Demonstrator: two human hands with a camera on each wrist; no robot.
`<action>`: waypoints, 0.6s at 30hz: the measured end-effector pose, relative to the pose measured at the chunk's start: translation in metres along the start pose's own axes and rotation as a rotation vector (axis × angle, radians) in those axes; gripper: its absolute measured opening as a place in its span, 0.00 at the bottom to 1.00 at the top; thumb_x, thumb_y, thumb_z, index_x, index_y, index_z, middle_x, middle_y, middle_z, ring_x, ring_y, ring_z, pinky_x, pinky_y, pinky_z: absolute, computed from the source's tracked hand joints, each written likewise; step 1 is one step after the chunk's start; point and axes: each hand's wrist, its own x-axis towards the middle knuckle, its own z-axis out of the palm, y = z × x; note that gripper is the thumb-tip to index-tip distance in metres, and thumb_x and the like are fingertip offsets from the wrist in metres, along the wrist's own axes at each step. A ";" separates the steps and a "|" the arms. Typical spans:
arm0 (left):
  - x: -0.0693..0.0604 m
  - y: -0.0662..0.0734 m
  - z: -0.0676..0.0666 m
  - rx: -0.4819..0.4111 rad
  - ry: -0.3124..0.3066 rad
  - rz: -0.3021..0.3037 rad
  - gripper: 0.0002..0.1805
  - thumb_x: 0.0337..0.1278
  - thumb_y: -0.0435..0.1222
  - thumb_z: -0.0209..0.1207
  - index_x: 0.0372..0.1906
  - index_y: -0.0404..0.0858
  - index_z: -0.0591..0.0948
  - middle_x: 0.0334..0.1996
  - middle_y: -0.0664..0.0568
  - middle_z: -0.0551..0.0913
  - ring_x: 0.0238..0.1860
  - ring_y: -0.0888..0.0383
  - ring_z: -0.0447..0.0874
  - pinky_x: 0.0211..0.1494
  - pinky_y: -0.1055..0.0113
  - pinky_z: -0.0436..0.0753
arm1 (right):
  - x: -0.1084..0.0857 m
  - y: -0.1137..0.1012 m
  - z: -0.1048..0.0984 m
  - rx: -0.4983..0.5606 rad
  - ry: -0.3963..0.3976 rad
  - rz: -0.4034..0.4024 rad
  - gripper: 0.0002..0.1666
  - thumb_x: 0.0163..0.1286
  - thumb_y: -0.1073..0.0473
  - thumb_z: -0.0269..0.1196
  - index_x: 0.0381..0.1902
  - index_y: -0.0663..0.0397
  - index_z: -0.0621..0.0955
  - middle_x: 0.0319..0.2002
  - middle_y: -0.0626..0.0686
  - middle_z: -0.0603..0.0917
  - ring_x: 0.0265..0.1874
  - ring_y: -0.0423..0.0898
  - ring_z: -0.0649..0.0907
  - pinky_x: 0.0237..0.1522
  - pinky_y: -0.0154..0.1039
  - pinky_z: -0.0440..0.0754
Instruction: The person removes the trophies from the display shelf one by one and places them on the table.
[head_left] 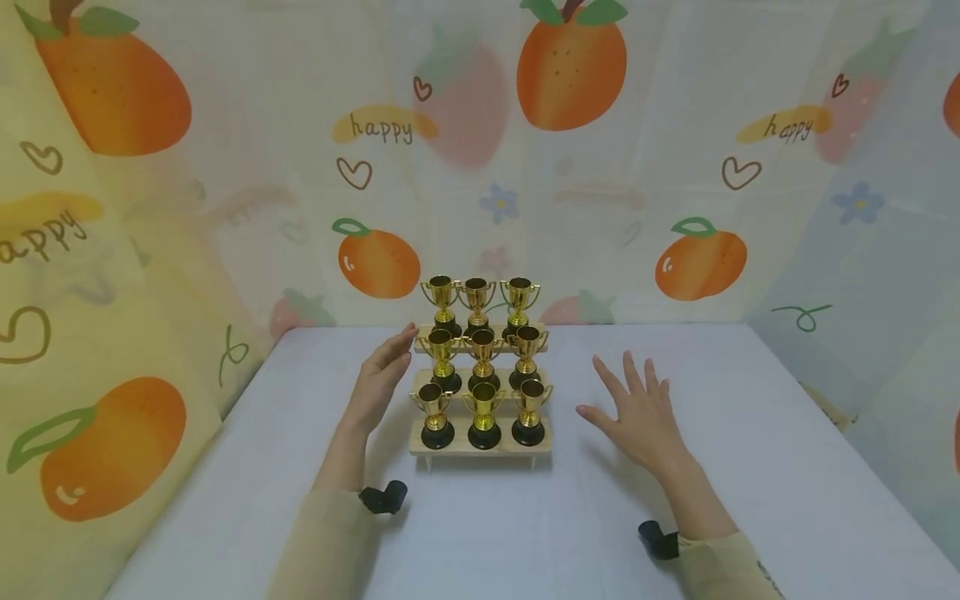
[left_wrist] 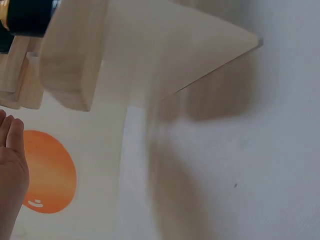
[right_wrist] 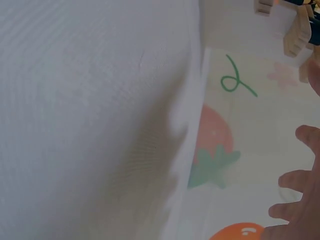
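Nine gold trophies stand in three rows on a tiered wooden stand near the back edge of the table, its long side running left to right. We see the left hand nearer, fingers almost straight and holding nothing, just beside the stand's left edge, though we cannot tell whether it touches; the right hand, fingers spread and empty, is apart from the right edge.
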 end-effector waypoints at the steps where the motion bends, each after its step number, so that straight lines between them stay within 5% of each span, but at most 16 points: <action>1: 0.000 -0.002 0.001 0.001 0.001 -0.003 0.25 0.75 0.34 0.46 0.73 0.39 0.65 0.79 0.56 0.57 0.81 0.53 0.51 0.86 0.51 0.51 | 0.000 0.000 0.000 0.004 0.000 -0.001 0.49 0.66 0.26 0.53 0.79 0.36 0.55 0.79 0.69 0.47 0.76 0.76 0.45 0.71 0.81 0.44; 13: 0.003 -0.012 0.005 -0.061 -0.005 -0.007 0.30 0.70 0.27 0.50 0.75 0.40 0.62 0.80 0.55 0.53 0.81 0.54 0.51 0.75 0.80 0.64 | 0.001 -0.004 0.003 0.002 -0.007 -0.005 0.49 0.66 0.27 0.54 0.78 0.37 0.57 0.79 0.68 0.49 0.76 0.74 0.46 0.74 0.78 0.45; 18: 0.003 -0.016 0.006 -0.113 -0.013 0.004 0.34 0.66 0.21 0.49 0.75 0.40 0.61 0.81 0.53 0.52 0.80 0.50 0.51 0.72 0.83 0.67 | 0.002 -0.005 0.003 -0.006 -0.002 -0.014 0.48 0.66 0.28 0.55 0.78 0.37 0.57 0.78 0.68 0.50 0.76 0.74 0.47 0.74 0.78 0.46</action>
